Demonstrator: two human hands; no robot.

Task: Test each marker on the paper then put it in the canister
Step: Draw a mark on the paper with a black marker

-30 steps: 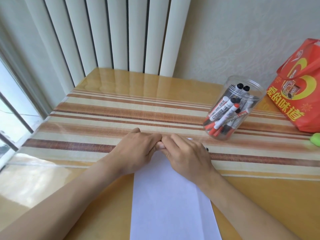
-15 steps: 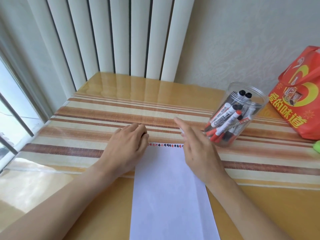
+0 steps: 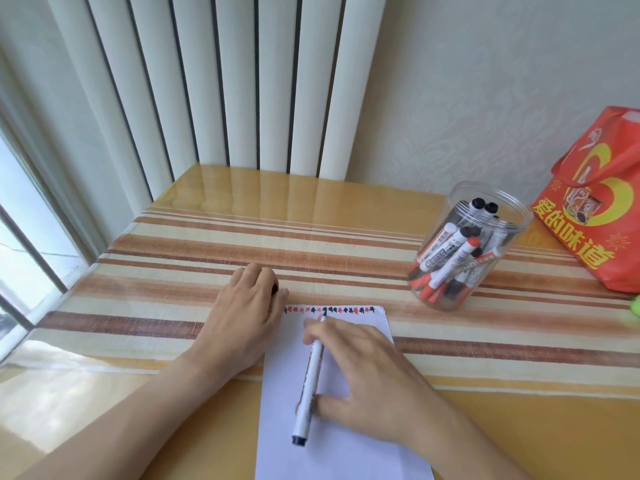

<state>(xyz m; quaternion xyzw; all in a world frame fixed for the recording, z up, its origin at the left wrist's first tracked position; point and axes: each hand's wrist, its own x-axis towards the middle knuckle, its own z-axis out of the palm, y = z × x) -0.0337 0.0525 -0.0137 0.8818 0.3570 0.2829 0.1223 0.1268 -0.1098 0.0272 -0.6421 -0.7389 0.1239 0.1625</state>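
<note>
A white sheet of paper [image 3: 339, 441] lies on the table in front of me, with a row of small red and black marks along its top edge. My right hand [image 3: 367, 379] grips an uncapped white marker [image 3: 310, 386], its black tip touching the paper just under that row. My left hand [image 3: 246, 313] rests at the paper's top left corner, curled round a small black cap [image 3: 274, 288]. A clear plastic canister [image 3: 485, 202] stands at the right, holding several red and black markers.
A red and orange gift bag [image 3: 602, 209] stands at the far right, with a green thing [image 3: 636, 306] at the frame edge below it. Vertical blinds and a window close off the back and left. The table [image 3: 173, 265] has a striped runner under a glossy cover.
My hands have come apart: the cap went off with the left hand, and the right hand has drawn back over the paper with the marker's tip down on it.
</note>
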